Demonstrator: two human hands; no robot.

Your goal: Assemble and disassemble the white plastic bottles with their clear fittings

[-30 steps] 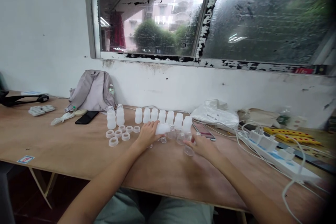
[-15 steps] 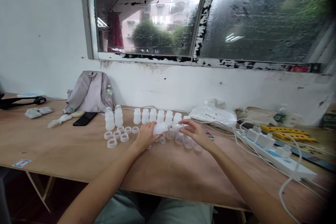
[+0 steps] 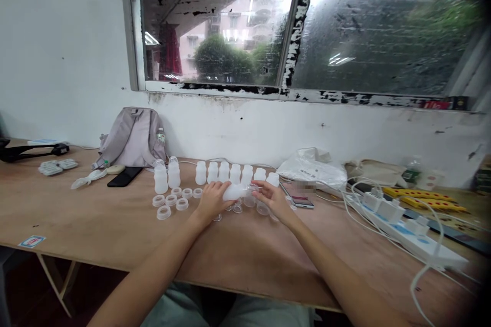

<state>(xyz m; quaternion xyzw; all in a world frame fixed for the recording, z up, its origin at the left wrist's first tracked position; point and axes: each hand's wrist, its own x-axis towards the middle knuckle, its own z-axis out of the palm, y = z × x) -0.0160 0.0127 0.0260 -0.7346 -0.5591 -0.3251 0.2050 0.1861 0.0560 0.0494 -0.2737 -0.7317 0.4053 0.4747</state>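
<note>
A frosted white baby bottle [image 3: 231, 192] lies sideways above the table, with my left hand [image 3: 211, 200] wrapped around its base end. At its right end, the fingers of my right hand [image 3: 270, 198] are closed on a clear cap [image 3: 247, 189], which meets the bottle's top. Whether the cap is fully seated cannot be seen. Behind my hands stands a row of uncapped white bottles [image 3: 224, 171]. Several clear caps [image 3: 262, 209] rest below my right hand, partly covered by it. Small clear pieces [image 3: 237, 208] lie under the held bottle.
Two capped bottles [image 3: 161, 180] stand at the left, behind several loose collar rings [image 3: 163, 212]. A grey backpack [image 3: 132, 138] and a black phone [image 3: 125, 177] are farther left. Rightward lie another phone [image 3: 301, 201], a plastic bag [image 3: 312, 169] and a power strip [image 3: 406, 237] with trailing cables.
My right hand has moved left, bringing the clear cap closer against the bottle, and its fingers have drawn in. My left hand keeps its hold on the bottle. The view has tilted slightly.
</note>
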